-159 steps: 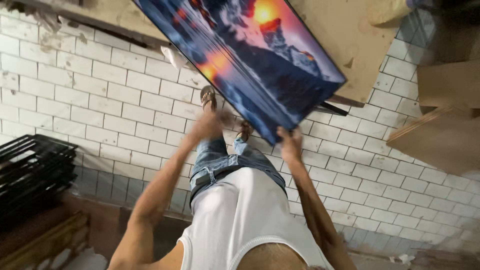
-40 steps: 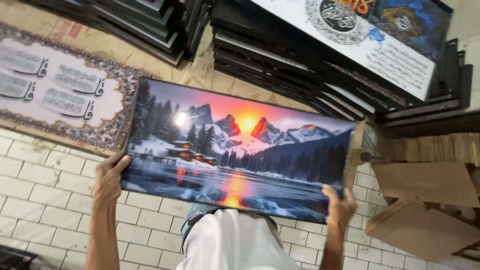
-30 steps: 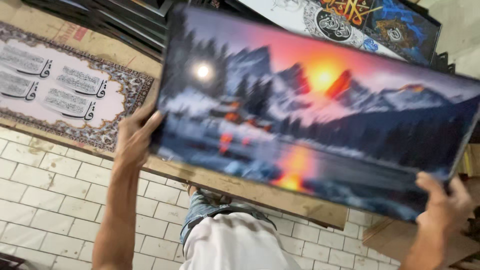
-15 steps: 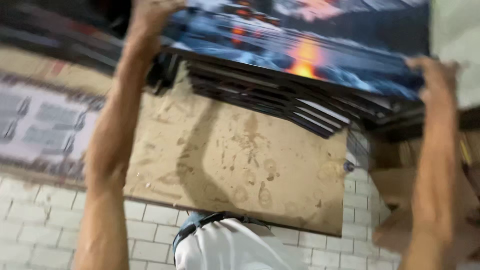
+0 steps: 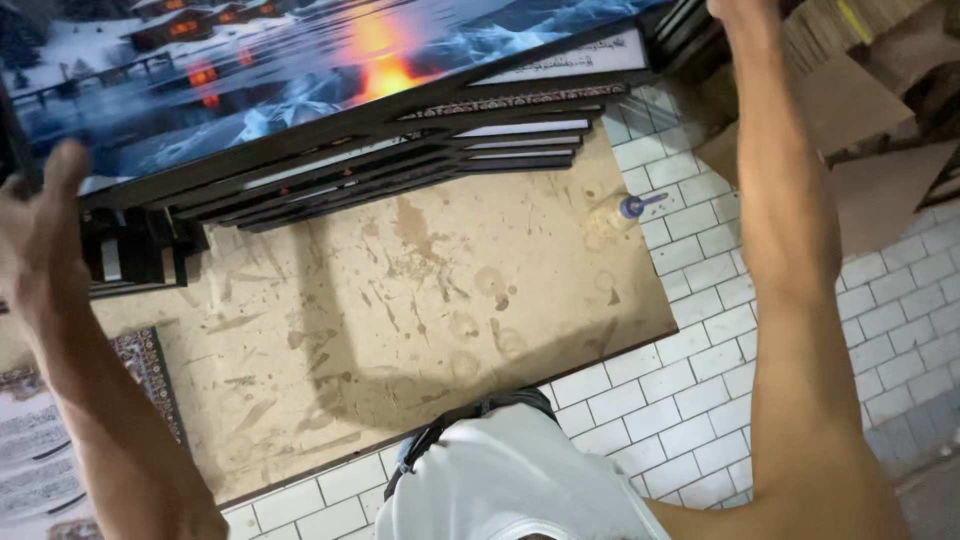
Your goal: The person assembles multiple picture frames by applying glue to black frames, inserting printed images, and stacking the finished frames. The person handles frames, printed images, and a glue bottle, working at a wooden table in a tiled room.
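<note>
Overhead, the landscape picture (image 5: pixel 300 70) lies atop the frame stack (image 5: pixel 400 150) at upper left; left hand (image 5: pixel 40 230) released beside its edge; right hand (image 5: pixel 740 10) mostly cropped, grip unclear.

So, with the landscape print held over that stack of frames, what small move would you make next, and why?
Probably lower the landscape print flat onto the stack of dark frames: it sits just above them, the left hand is at its near edge and the right hand at its far end.

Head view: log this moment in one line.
left hand: at landscape print's left edge | right hand: at right end, grip unclear | print: atop frame stack | below: stained board
</note>
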